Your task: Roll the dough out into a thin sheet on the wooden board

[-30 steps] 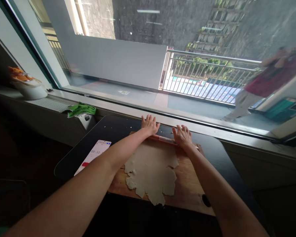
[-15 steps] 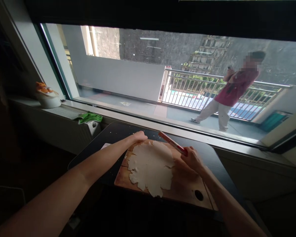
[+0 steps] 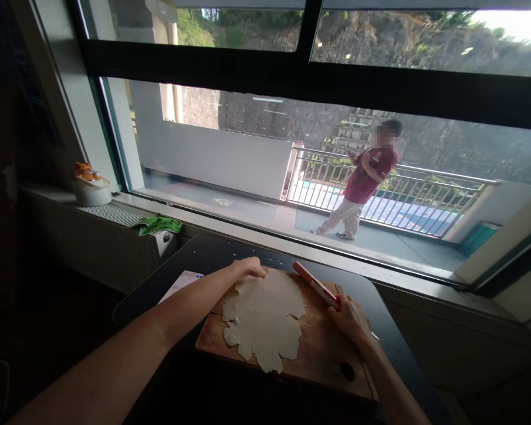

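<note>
A wide, thin sheet of dough (image 3: 265, 319) with a ragged edge lies on a wooden cutting board (image 3: 323, 354). My left hand (image 3: 249, 267) is at the dough's far left edge, its fingers closed on the rim; the fingertips are partly hidden. On the right side of the board, my right hand (image 3: 351, 317) is wrapped round a rolling pin (image 3: 314, 283) with a red and white label. The pin points away to the left, beside the dough.
The board rests on a black table (image 3: 363, 283) with white crumbs at its far side. A phone (image 3: 183, 283) lies by my left forearm. Beyond are a window sill (image 3: 292, 248), a green cloth (image 3: 161, 224) and a white pot (image 3: 92, 192). Outside, a person (image 3: 367, 177) stands by a railing.
My view has tilted up, showing more window and phone. My left hand now meets the dough's far edge, which looks smoother there. The pin stays in my right hand. The person outside has moved left.
</note>
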`<state>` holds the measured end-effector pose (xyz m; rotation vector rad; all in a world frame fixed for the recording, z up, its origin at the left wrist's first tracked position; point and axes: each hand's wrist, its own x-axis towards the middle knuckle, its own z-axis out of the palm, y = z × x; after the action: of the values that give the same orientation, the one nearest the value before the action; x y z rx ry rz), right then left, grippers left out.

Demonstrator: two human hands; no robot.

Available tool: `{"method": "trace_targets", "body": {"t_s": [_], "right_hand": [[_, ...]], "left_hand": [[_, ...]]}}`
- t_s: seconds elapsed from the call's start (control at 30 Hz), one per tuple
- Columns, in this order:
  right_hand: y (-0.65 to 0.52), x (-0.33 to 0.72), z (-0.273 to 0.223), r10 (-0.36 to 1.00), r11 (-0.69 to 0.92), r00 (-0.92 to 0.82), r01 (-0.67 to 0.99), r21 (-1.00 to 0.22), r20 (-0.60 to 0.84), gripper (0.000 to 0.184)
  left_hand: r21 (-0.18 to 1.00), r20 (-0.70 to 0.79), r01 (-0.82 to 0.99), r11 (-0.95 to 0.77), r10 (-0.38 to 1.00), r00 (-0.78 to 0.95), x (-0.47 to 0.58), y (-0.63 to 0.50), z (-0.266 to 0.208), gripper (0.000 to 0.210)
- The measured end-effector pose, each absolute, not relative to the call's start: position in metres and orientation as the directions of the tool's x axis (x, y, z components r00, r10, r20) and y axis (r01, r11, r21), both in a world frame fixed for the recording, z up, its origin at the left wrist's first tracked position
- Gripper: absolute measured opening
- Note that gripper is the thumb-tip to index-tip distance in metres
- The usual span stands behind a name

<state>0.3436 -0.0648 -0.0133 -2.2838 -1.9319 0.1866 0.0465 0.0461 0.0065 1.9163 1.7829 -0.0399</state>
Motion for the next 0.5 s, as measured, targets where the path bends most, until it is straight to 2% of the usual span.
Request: {"method": "trace_targets", "body": {"t_s": [0.2, 0.37, 0.5], "right_hand": [[-0.064, 0.346, -0.016, 0.987, -0.160, 0.162, 0.978, -0.133, 0.007, 0.034], [-0.065, 0.347, -0.019, 0.987, -0.153, 0.157, 0.979, -0.132, 0.022, 0.034], [-0.066, 0.344, -0.017, 0.986, -0.160, 0.164, 0.977, -0.143, 0.012, 0.040]], "left_hand": [[0.405, -0.382, 0.914, 0.001, 0.909, 0.168, 0.045, 0.050, 0.009, 0.039], [0.464, -0.394, 0.886, -0.007, 0.894, 0.214, 0.046, 0.054, 0.010, 0.022], [0.470, -0.417, 0.882, 0.024, 0.887, 0.198, 0.046, 0.059, 0.007, 0.023]]}}
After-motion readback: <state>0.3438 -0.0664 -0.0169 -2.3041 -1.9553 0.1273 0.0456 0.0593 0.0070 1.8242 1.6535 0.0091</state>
